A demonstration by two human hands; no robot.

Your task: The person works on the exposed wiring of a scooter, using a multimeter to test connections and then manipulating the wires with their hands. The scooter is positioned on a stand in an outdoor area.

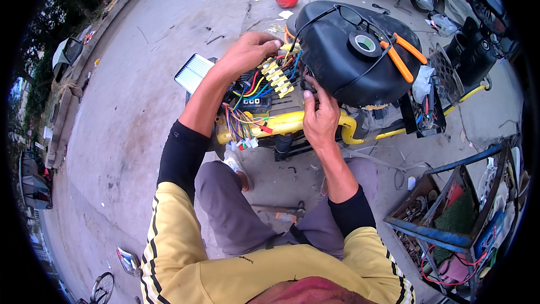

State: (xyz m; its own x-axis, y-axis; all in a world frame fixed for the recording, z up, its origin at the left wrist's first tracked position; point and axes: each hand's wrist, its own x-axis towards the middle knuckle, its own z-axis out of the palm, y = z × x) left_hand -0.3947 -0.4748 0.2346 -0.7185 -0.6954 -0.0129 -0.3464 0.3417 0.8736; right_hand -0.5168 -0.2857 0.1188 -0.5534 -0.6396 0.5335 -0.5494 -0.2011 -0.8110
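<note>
My left hand (251, 53) is bent over the far end of the wiring, its fingertips closed beside a yellow-wrapped wire end (290, 48); what they pinch is hidden. Below the hand lies a row of yellow-wrapped wire joints (276, 77), with red, yellow, blue and green wires running to a black controller box (254, 103). My right hand (322, 114) reaches in between these joints and a black tank-shaped cover (332, 39). Its thumb and fingers are closed near a small dark part that I cannot make out. A bundle of thin coloured wires with plugs (241, 126) hangs over the yellow frame tube (287, 123).
On the cover lie orange-handled pliers (400, 65), a tape roll (364, 44) and glasses (350, 16). A silver finned box (194, 73) sits left of the wiring. At the right stands a blue-edged tool crate (430, 234); a hammer (300, 209) lies between my legs.
</note>
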